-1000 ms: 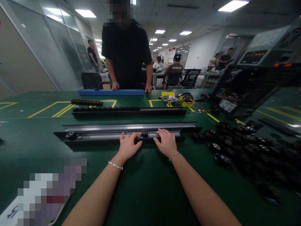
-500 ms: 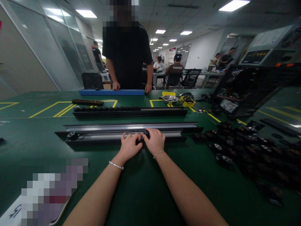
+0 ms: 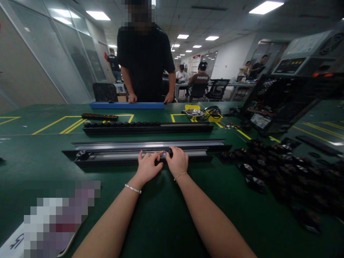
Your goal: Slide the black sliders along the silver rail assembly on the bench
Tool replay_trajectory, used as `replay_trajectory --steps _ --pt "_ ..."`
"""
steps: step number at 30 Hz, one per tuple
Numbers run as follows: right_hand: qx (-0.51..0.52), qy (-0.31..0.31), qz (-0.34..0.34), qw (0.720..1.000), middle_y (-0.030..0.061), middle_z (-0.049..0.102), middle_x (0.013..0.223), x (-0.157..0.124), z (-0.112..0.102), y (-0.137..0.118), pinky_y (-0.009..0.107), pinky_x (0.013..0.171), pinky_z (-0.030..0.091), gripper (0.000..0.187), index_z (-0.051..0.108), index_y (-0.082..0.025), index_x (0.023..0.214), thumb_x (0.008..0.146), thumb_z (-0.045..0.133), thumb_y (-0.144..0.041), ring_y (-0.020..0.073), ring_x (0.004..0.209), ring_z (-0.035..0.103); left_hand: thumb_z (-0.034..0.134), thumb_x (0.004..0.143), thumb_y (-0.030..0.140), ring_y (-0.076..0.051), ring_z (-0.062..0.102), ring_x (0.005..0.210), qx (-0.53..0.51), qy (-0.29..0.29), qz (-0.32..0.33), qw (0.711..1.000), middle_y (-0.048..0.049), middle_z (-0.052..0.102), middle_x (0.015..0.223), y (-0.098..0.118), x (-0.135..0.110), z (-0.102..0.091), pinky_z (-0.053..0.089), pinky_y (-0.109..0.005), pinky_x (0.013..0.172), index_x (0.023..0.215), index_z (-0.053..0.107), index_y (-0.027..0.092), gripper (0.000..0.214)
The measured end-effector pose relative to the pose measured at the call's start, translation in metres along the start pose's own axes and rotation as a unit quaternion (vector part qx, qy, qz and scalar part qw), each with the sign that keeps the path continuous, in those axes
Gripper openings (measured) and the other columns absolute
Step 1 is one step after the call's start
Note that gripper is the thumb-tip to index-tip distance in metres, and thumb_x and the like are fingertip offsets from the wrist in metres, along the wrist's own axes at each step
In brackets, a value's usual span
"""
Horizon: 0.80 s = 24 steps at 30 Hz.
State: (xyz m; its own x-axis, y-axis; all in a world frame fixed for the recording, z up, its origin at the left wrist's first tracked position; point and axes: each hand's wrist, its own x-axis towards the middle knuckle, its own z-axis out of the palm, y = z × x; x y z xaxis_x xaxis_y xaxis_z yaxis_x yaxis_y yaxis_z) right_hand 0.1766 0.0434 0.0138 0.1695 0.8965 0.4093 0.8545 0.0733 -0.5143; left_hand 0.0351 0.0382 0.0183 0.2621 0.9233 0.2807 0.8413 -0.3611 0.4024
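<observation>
In the head view, a long black rail (image 3: pixel 107 163) with a bright metal groove lies crosswise in front of me. My left hand (image 3: pixel 149 165) rests over its near edge, fingers apart and the index finger stretched to the right along the groove. Just right of that fingertip, my right hand (image 3: pixel 177 160) pinches a small black part (image 3: pixel 169 152) at the groove. The part is largely covered by my fingers, so its kind is unclear. Another small black part (image 3: pixel 83 154) sits at the rail's left end. Directly behind lies a second similar rail (image 3: pixel 120 146).
Farther back are a rail with several black parts (image 3: pixel 120 124) and a blue rail (image 3: pixel 126 105), where a person (image 3: pixel 146 64) stands. A pile of black parts (image 3: pixel 285 172) spreads at right, near an open computer case (image 3: pixel 264 107). A pixelated item (image 3: pixel 61 218) lies front left.
My right hand's fingertips and the small black part have shifted slightly right, away from my left index finger, which is now stretched out more. My left hand stays in place.
</observation>
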Motion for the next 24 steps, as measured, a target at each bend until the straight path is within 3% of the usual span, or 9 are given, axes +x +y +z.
replay_trajectory --steps 24 --pt "-0.035 -0.003 0.004 0.999 0.0079 0.065 0.106 0.004 -0.018 0.015 0.036 0.088 0.038 0.028 0.06 -0.022 0.107 0.083 0.048 -0.029 0.0227 0.105 0.053 0.052 0.076 0.034 -0.022 0.057 0.1 -0.005 0.001 0.004 1.0 0.0047 0.062 0.121 0.0 -0.001 0.0 0.006 -0.057 0.109 0.075 0.043 0.025 0.013"
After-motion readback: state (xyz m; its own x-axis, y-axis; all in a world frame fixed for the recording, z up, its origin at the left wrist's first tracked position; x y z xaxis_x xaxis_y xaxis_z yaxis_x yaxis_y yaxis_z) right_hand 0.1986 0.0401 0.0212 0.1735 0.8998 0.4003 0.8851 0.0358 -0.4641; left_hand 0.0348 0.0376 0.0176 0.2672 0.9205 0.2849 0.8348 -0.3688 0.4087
